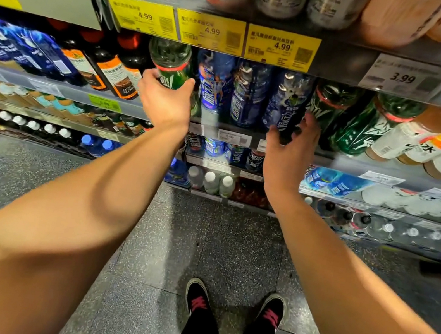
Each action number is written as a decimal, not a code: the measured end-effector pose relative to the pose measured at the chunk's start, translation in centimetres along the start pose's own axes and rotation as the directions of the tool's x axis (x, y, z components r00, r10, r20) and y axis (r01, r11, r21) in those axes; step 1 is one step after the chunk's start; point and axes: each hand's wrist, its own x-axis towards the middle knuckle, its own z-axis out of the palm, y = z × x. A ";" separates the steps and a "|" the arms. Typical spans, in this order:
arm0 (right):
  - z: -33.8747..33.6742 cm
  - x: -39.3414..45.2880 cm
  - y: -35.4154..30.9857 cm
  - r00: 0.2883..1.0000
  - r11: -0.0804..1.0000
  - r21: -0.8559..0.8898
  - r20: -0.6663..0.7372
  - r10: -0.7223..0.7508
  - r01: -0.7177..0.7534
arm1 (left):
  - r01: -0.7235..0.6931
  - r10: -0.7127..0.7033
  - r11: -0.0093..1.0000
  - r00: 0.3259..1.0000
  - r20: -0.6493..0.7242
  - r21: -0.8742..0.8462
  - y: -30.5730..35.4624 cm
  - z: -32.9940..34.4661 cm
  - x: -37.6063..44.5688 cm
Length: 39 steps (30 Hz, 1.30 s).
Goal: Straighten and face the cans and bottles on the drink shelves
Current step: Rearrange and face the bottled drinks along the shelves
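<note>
On the middle shelf (124,104), a green bottle (171,70) is clasped by the left hand (166,101) and a dark-blue bottle (286,104) by the right hand (291,144); neighbouring bottles could be toppled by hasty twisting.

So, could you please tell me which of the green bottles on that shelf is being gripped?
The leftmost green bottle, beside the brown bottles: the left hand wraps it. The other green bottles stand right of the blue ones, ungripped.
</note>
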 end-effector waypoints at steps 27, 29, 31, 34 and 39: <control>3.2 4.3 -1.6 0.988 0.992 0.088 -0.120 0.100 -0.090 | -0.092 0.137 0.973 0.969 0.208 -0.212 -3.2 -2.6 1.0; 2.8 3.7 -0.8 0.992 0.999 0.030 -0.122 0.032 -0.029 | -0.086 0.134 0.972 0.967 0.216 -0.219 -3.4 -2.7 1.0; 2.3 3.0 0.0 0.994 0.998 0.064 -0.111 -0.017 0.024 | -0.051 0.106 0.967 0.971 0.214 -0.250 -3.6 -2.8 0.6; 1.5 2.3 0.8 0.998 0.978 0.208 -0.068 0.012 0.002 | 0.008 0.067 0.937 0.977 0.200 -0.350 -3.9 -3.1 -0.6; -0.6 1.4 1.0 0.998 0.943 0.333 -0.057 0.033 -0.012 | -0.023 0.074 0.912 0.991 0.109 -0.408 -2.8 -4.7 -2.1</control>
